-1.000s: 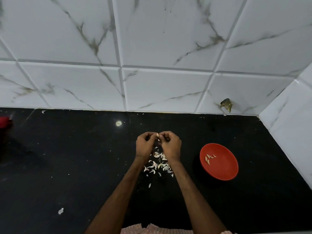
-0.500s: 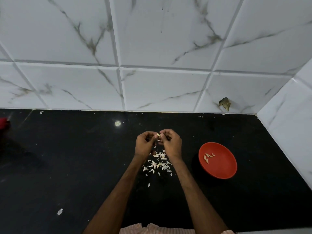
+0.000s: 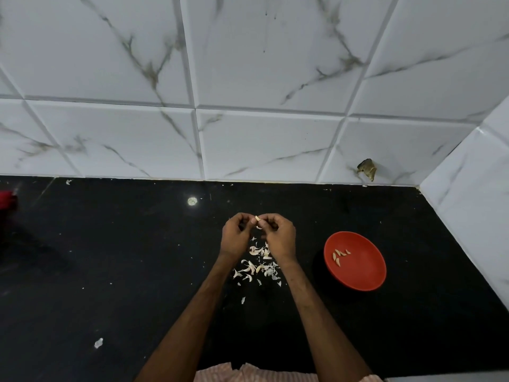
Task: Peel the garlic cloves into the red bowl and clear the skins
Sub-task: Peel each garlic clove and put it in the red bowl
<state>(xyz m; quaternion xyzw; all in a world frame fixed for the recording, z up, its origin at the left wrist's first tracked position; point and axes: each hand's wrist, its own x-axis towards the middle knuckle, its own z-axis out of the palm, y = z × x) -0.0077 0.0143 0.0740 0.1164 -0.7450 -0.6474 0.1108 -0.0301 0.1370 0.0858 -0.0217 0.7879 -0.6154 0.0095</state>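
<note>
Black counter (image 3: 110,257), scattered skins (image 3: 252,267), red bowl (image 3: 363,271) nearby

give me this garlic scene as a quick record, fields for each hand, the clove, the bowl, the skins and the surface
left hand: pinches the garlic clove, above the counter
right hand: pinches the same clove from the other side
garlic clove: between both hands' fingertips; how far peeled cannot be told
red bowl: on the counter right of the hands, holds a few peeled cloves
skins: loose pile on the counter below the hands; a stray piece lies far left
counter: black, meets a white tiled wall
</note>
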